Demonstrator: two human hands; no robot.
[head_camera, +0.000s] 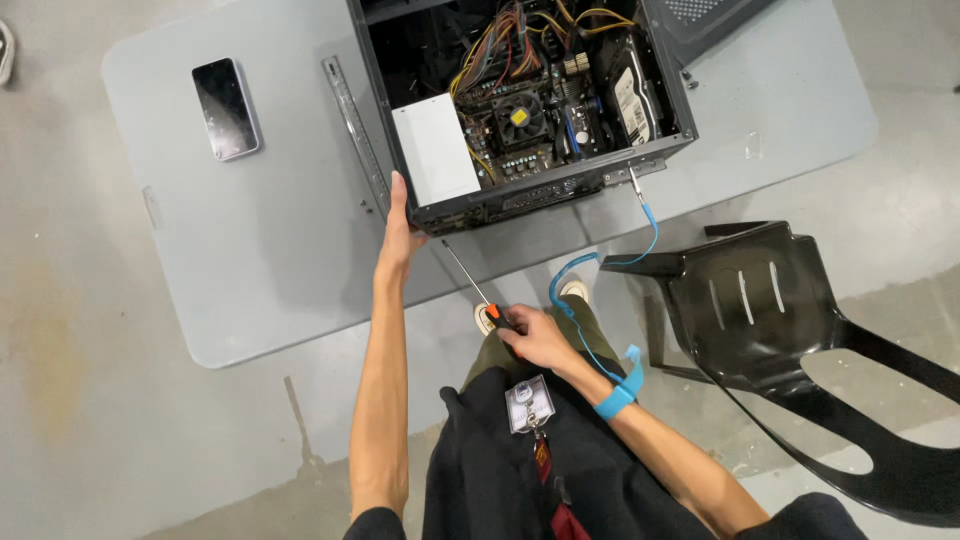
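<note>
Left arm is reaching straight fwd, left hand (398, 232) lying flat, fingers extended, against near-left corner of open computer case (520, 105) on grey tabletop (250, 250). Right arm is bending inward; right hand (535, 338) is closing around orange-handled screwdriver (478, 294), shaft pointing twd case. Blue wrist strap (614, 402) w/ coiled cord is clipping to case edge.

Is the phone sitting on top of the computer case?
No, the phone lies flat on the grey table, well apart from the open computer case.
</note>
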